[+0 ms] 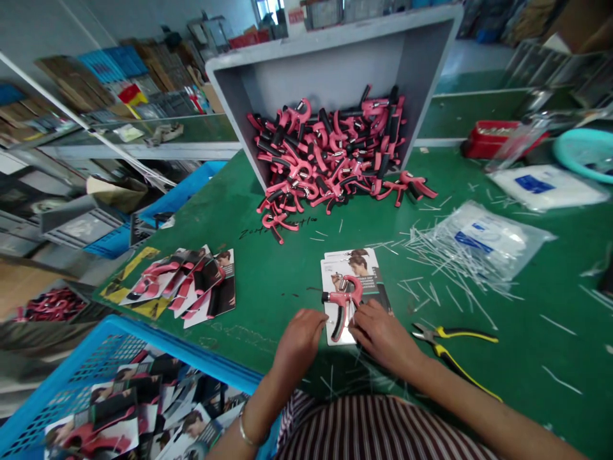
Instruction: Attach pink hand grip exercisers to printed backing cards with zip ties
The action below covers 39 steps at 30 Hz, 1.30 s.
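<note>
**L hand** (299,342) & **R hand** (383,335) both at a pink-and-black adjustable hand grip strengthener (342,297), lying on a printed backing card (366,268) on the green work table (287,255), just above the hands. L fingers (316,321) & R fingers (364,314) half curled, tips at grip's lower end & card edge; can't tell if either has a firm hold. Nothing in the way btwn hands & grip.

Just R of R hand: yellow-handled pliers (454,338). Loose clear plastic strips (431,275) scattered beyond them, by a clear plastic bag (488,239). Ahead: grey bin (330,70) w/ heap of grips (325,147) spilling onto table. To L: overlapping carded grips (191,287). Lower L, by L arm: blue plastic crate (143,348) full of more cards.
</note>
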Available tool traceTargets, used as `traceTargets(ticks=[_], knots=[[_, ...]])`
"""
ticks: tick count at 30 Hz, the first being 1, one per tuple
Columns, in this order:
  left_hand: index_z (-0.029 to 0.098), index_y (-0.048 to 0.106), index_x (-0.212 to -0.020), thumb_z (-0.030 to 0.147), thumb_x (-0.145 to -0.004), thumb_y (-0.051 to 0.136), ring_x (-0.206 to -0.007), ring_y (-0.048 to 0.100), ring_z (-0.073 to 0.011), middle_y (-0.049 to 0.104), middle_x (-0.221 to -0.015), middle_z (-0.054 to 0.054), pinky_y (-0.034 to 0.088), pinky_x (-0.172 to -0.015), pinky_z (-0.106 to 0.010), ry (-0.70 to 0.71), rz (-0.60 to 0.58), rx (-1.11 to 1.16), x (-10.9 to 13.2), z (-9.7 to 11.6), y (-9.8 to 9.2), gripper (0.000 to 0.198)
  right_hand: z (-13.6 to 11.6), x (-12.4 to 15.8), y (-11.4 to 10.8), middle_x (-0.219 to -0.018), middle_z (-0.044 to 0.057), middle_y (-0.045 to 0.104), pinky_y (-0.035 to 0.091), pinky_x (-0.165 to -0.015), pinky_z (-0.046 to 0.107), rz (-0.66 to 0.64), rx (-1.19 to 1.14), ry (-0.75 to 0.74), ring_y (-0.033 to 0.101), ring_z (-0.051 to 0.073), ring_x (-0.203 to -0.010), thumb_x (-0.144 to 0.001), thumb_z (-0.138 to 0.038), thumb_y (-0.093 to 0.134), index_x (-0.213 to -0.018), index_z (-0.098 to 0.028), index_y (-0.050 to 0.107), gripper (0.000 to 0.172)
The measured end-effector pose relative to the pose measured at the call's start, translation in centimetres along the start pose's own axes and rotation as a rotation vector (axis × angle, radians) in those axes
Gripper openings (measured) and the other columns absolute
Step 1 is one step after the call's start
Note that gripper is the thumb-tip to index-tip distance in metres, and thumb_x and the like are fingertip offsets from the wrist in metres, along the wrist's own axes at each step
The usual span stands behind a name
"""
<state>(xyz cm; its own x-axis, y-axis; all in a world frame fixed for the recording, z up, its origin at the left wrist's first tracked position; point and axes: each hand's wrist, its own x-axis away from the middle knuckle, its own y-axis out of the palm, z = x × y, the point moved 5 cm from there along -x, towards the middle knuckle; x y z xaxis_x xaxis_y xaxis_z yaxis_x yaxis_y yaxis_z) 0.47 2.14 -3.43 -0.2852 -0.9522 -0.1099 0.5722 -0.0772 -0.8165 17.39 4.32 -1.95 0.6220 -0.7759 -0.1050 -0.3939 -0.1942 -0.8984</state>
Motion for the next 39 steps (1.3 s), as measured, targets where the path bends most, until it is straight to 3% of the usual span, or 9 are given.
traceTargets(ticks=[3, 6, 10, 16, 21, 27, 39], knots=[[0.016, 0.063, -0.103, 0.013, -0.094, 0.046, -0.088, 0.059, -0.0233, 0.067, -0.092, -0.008, 0.048, -0.083, -0.040, 0.088, 0.020, -0.096, -0.1, 0.8, 0.0, 0.019, 0.3, 0.1, -1.4, -0.085, 0.005, 0.061, 0.041, -0.075, 0.033, 0.058, -0.091, 0.031, 0.051, 0.021, -0.085, -0.093, -0.021, 0.056, -0.082, -0.018, 0.059, 0.012], [0.015, 0.062, -0.106, 0.014, -0.096, 0.045, -0.091, 0.059, -0.0225, 0.067, -0.096, -0.009, 0.047, -0.084, -0.039, 0.108, 0.094, -0.046, -0.7, 1.7, -0.2, 0.020, 0.7, 0.0, -2.3, -0.085, 0.003, 0.063, 0.041, -0.079, 0.034, 0.119, -0.184, 0.039, 0.052, 0.021, -0.086, -0.093, -0.021, 0.057, -0.086, -0.020, 0.060, 0.008], [0.018, 0.063, -0.102, 0.014, -0.096, 0.047, -0.087, 0.060, -0.0196, 0.069, -0.093, -0.006, 0.047, -0.084, -0.036, 0.105, 0.112, 0.089, -1.8, 2.3, 0.1, 0.018, 1.7, 0.1, -1.4, -0.084, 0.002, 0.063, 0.044, -0.076, 0.031, 0.142, -0.335, 0.117, 0.055, 0.019, -0.085, -0.091, -0.018, 0.060, -0.086, -0.020, 0.061, 0.006], [0.020, 0.063, -0.101, 0.016, -0.088, 0.060, -0.085, 0.062, -0.0174, 0.068, -0.092, -0.003, 0.050, -0.080, -0.031, -0.071, 0.126, 0.301, -2.4, 1.4, 1.2, 0.014, 2.2, 0.2, 0.0, -0.086, 0.002, 0.065, 0.046, -0.075, 0.031, 0.145, -0.359, 0.188, 0.058, 0.019, -0.084, -0.091, -0.024, 0.061, -0.090, -0.022, 0.063, 0.003], [0.019, 0.068, -0.086, 0.017, -0.089, 0.058, -0.086, 0.061, -0.0169, 0.067, -0.086, -0.003, 0.048, -0.081, -0.029, -0.037, 0.099, 0.385, -2.5, 1.7, 1.4, 0.010, 1.6, -0.2, -0.7, -0.087, 0.005, 0.066, 0.045, -0.077, 0.034, 0.137, -0.177, 0.097, 0.056, 0.022, -0.087, -0.094, -0.024, 0.055, -0.088, -0.020, 0.061, 0.010], [0.018, 0.069, -0.084, 0.019, -0.087, 0.061, -0.084, 0.062, -0.0156, 0.066, -0.085, -0.003, 0.048, -0.079, -0.026, -0.066, 0.106, 0.470, -2.6, 1.4, 0.9, 0.008, 1.2, -0.4, -0.9, -0.083, 0.009, 0.064, 0.042, -0.071, 0.034, -0.001, 0.081, 0.008, 0.054, 0.023, -0.081, -0.097, -0.022, 0.049, -0.087, -0.017, 0.060, 0.015], [0.019, 0.068, -0.080, 0.020, -0.089, 0.060, -0.083, 0.061, -0.0160, 0.067, -0.083, -0.002, 0.048, -0.079, -0.027, -0.032, 0.051, 0.435, -2.6, 1.6, 1.2, 0.012, 0.4, -0.8, -0.7, -0.086, 0.010, 0.066, 0.041, -0.075, 0.035, -0.059, 0.201, -0.053, 0.056, 0.024, -0.082, -0.090, -0.009, 0.050, -0.092, -0.015, 0.061, 0.012]])
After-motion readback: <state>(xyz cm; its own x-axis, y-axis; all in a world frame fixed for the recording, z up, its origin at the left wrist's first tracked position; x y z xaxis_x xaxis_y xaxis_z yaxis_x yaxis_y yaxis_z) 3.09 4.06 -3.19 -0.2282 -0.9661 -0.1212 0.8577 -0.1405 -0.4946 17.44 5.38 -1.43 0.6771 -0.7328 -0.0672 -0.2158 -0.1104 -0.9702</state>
